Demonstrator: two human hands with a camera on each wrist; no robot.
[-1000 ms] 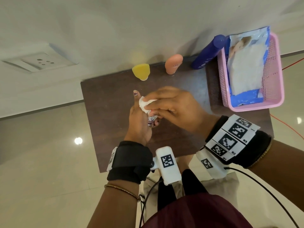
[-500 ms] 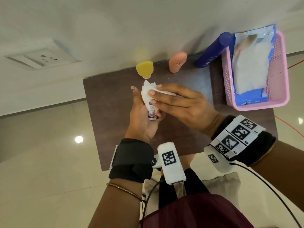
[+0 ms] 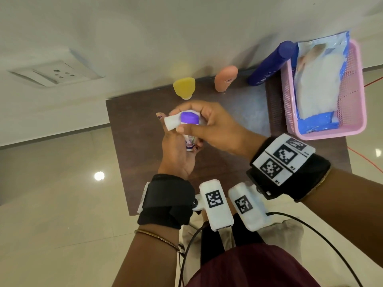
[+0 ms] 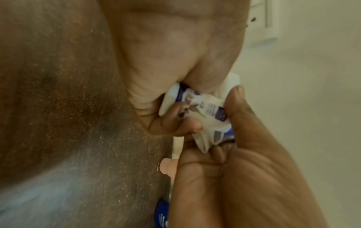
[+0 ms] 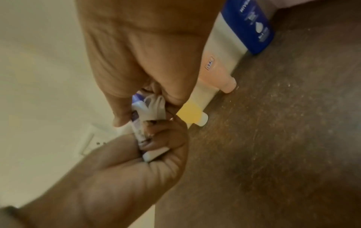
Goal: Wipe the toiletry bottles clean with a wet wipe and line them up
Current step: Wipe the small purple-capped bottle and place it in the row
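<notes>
My left hand (image 3: 178, 146) grips a small white tube (image 3: 190, 140) with a purple cap (image 3: 188, 118), held upright above the dark table (image 3: 145, 162). My right hand (image 3: 207, 121) pinches a folded white wet wipe (image 3: 172, 122) around the cap end. In the left wrist view the tube (image 4: 203, 104) and the wipe (image 4: 205, 138) sit between both hands. The right wrist view shows the wipe (image 5: 154, 108) pressed against the tube (image 5: 136, 131). A yellow bottle (image 3: 184, 88), a peach bottle (image 3: 226, 78) and a blue bottle (image 3: 269, 65) stand in a row along the table's far edge.
A pink basket (image 3: 352, 129) at the table's right holds a blue pack of wipes (image 3: 317, 79). A wall with a socket plate (image 3: 56, 73) rises just behind the table. Tiled floor surrounds it, and an orange cable (image 3: 364, 158) runs at the right.
My right hand has slid the wipe from the tube's body up to its top. The purple cap now shows between my fingers. The left hand keeps its grip.
</notes>
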